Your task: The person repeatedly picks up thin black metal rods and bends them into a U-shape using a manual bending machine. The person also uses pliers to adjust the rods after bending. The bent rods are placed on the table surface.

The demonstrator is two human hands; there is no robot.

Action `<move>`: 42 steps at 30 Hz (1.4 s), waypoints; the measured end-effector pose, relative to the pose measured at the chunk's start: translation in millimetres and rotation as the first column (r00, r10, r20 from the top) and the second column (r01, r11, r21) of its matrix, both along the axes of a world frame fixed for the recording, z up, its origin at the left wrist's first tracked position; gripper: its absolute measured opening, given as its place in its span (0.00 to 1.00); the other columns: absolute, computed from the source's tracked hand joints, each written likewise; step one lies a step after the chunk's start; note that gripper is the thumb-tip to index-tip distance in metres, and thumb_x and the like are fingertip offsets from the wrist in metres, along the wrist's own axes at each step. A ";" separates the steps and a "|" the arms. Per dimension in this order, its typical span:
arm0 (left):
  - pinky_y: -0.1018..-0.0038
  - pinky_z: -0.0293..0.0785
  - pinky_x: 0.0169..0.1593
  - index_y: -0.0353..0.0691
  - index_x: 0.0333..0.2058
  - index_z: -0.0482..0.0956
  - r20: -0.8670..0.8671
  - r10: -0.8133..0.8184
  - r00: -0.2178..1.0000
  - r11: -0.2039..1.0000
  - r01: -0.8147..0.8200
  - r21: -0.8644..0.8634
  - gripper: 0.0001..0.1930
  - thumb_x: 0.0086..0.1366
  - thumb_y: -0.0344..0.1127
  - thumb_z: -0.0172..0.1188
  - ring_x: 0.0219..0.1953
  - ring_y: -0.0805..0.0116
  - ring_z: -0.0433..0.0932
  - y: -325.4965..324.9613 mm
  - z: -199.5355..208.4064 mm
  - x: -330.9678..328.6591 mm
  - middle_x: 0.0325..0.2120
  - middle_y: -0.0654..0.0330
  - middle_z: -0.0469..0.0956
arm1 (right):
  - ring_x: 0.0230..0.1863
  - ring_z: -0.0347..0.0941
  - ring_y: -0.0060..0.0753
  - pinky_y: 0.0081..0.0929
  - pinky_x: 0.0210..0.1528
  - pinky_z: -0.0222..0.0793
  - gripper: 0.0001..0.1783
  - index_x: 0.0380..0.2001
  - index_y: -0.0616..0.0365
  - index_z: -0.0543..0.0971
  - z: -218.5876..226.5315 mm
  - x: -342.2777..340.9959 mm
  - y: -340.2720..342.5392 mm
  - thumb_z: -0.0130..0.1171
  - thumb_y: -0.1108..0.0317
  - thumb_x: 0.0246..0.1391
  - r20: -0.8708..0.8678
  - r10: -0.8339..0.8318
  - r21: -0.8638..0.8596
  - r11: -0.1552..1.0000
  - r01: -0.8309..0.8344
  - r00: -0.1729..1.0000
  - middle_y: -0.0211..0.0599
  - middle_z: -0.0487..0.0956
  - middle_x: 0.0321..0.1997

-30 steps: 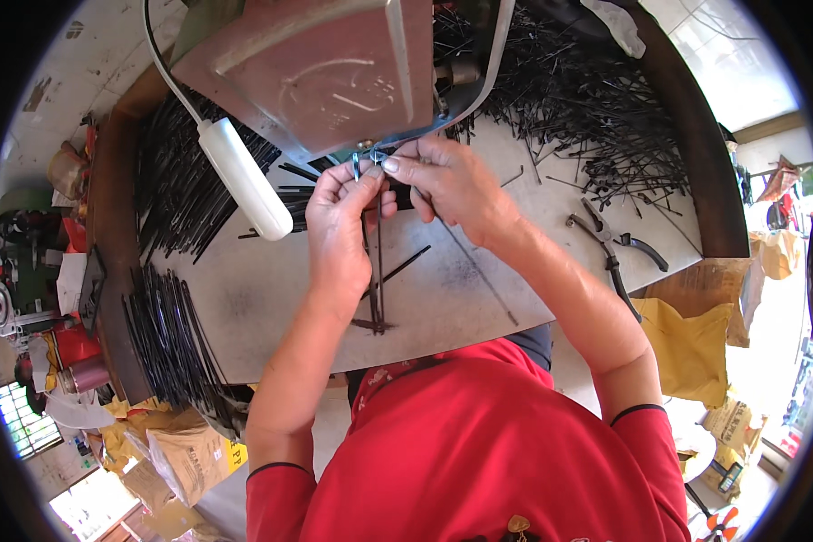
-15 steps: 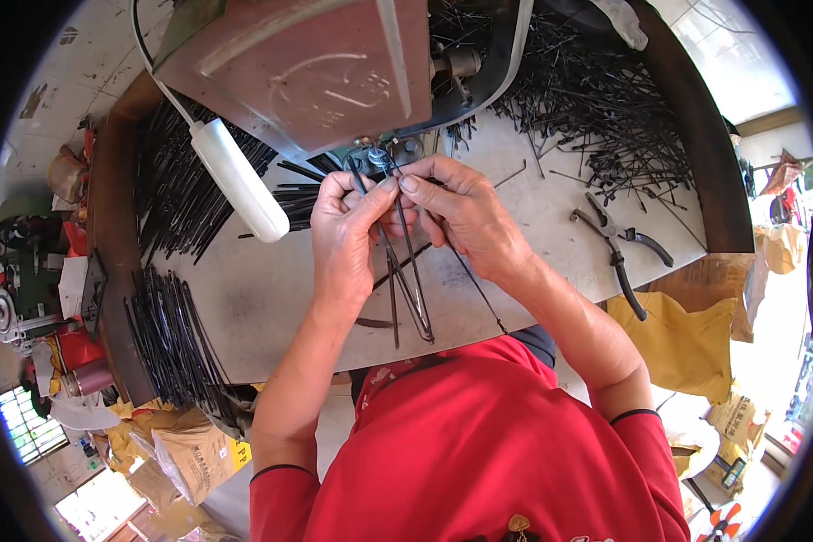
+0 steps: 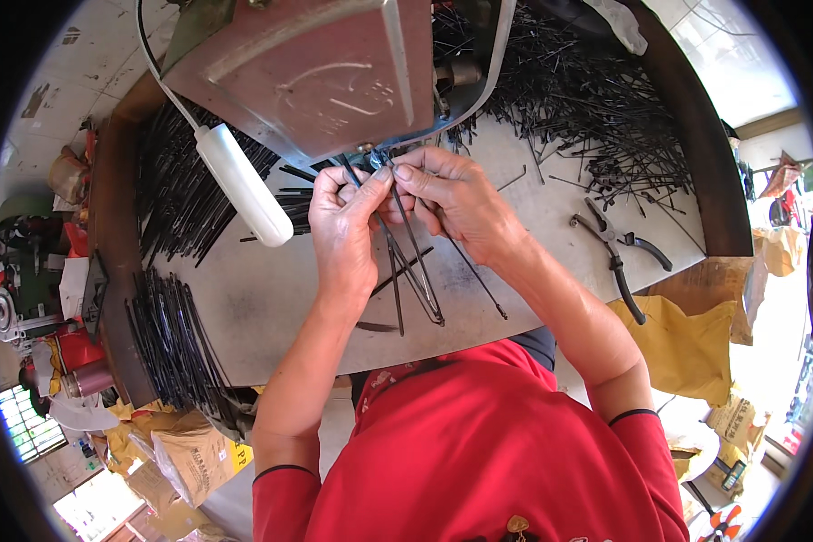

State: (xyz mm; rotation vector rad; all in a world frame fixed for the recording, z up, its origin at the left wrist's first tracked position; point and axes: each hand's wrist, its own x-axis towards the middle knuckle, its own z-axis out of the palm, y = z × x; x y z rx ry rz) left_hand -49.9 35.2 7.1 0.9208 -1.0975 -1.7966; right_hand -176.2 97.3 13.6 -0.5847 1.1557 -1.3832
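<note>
My left hand (image 3: 345, 226) and my right hand (image 3: 452, 200) meet just under the brown metal machine housing (image 3: 321, 68). Both pinch the upper ends of a small bundle of thin black metal rods (image 3: 414, 271) that hang down over the grey tabletop (image 3: 271, 289). The rods' top ends sit at the machine's lower edge, between my thumbs and forefingers. A white cylindrical handle (image 3: 242, 185) on a cable hangs left of my left hand.
Heaps of black rods lie at the back right (image 3: 587, 99), behind the handle (image 3: 176, 190) and at the table's left front (image 3: 167, 334). Black-handled pliers (image 3: 619, 257) rest on the right. Yellow bags (image 3: 682, 348) and cardboard boxes stand around the bench.
My hands have lifted slightly toward the machine, and the rods between them now hang gathered closer together, with their upper ends against the machine's lower edge.
</note>
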 end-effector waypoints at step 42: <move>0.72 0.72 0.43 0.37 0.34 0.81 0.705 0.354 0.614 0.504 0.510 -0.697 0.06 0.56 0.25 0.61 0.38 0.62 0.76 4.0 7.7 74.2 0.31 0.57 0.78 | 0.24 0.74 0.50 0.40 0.27 0.70 0.02 0.21 0.64 0.73 3.3 -80.3 56.0 0.52 0.77 0.41 -0.951 0.183 0.231 0.956 -0.182 -0.248 0.46 0.76 0.24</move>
